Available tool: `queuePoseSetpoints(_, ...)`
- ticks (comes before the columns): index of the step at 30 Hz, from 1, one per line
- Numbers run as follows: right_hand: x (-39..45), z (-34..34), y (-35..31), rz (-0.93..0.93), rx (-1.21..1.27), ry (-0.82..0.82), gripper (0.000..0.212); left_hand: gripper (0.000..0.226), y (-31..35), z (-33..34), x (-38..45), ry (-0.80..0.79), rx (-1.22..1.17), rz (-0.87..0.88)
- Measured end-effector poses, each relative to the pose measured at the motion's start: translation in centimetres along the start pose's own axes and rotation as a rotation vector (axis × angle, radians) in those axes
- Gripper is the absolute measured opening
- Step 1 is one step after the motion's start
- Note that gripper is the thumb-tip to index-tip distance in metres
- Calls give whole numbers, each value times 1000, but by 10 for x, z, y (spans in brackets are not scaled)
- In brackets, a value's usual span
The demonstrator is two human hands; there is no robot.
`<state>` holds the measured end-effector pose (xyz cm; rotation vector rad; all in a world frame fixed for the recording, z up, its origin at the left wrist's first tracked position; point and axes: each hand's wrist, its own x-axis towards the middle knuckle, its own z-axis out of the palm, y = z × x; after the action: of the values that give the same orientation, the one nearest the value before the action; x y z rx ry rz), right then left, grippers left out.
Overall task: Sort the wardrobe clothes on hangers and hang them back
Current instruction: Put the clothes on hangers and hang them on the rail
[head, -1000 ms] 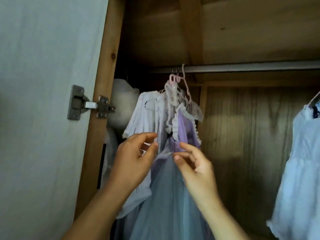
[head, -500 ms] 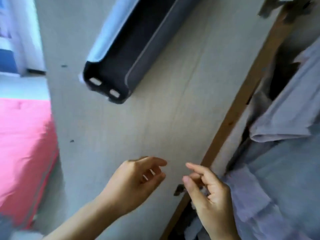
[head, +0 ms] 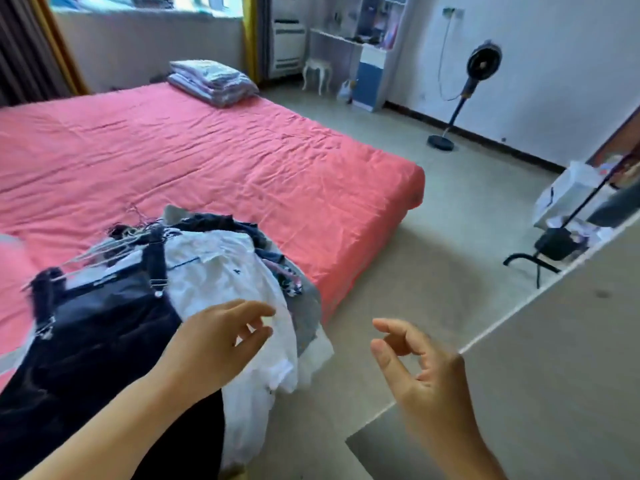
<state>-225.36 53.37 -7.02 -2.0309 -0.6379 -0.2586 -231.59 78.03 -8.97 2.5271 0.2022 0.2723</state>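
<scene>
Left hand (head: 221,337) empty, fingers loosely spread, over the white garment (head: 225,271). Right hand (head: 419,368) empty, fingers loosely curled, over the floor beside the pale door panel (head: 554,358). Clothes pile with wire hangers (head: 114,244) and dark overalls (head: 104,327) lies on the bed (head: 207,150) at its near edge. Folded bedding (head: 211,81) at the far end; fan (head: 481,64) by the wall.

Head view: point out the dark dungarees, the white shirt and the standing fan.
dark dungarees (head: 104,327), head view, on the bib front.
white shirt (head: 221,271), head view, on the chest.
standing fan (head: 483,59), head view, on the round head.
</scene>
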Motion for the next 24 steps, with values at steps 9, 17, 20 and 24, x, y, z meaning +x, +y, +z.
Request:
queuePoseSetpoints(9,111,143,-10,-128,81,-250,21,23,-138,-50,23,103,124,-254)
queuePoseSetpoints(17,176,262,-6,-179,141,-474,28,28,-204,-70,43,154,86,-465)
queuePoseSetpoints(20,195,313,0,-196,115,-586,20,23,-229,-72,49,155,93,-584)
queuePoseSetpoints(24,229,385,17,-203,109,-756,23,24,-261,-72,68,183,77,-775)
